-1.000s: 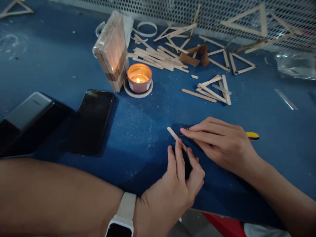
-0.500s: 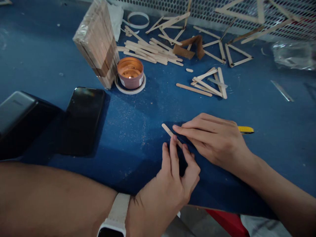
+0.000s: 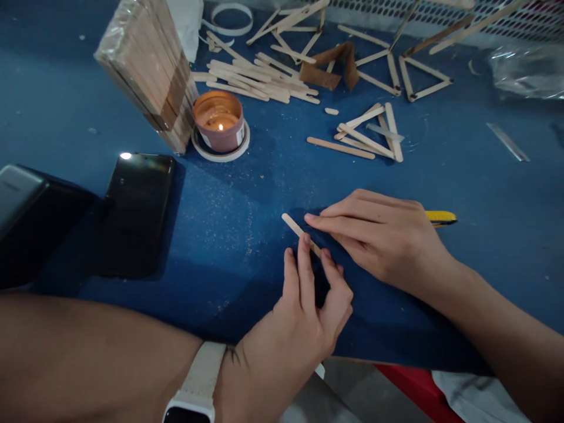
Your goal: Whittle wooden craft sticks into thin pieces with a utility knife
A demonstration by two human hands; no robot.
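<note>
A wooden craft stick (image 3: 292, 224) lies slantwise on the blue table, pressed down under the fingertips of my left hand (image 3: 304, 311). My right hand (image 3: 383, 235) is closed around a utility knife, palm down, with the index finger stretched toward the stick. Only the yellow and black end of the knife (image 3: 440, 218) sticks out behind that hand. Its front part is mostly hidden under my fingers, close to the stick's upper edge. Whether the blade touches the wood I cannot make out.
A lit candle (image 3: 219, 134) stands beside a wrapped bundle of sticks (image 3: 145, 76). Loose sticks (image 3: 259, 79) and stick triangles (image 3: 394, 132) lie toward the back. A black phone (image 3: 138, 217) is at the left. A clear plastic strip (image 3: 506, 143) lies at the right.
The whole view has shifted slightly, so the table things sit higher and mostly further left. Both hands keep nearly the same pose around the stick.
</note>
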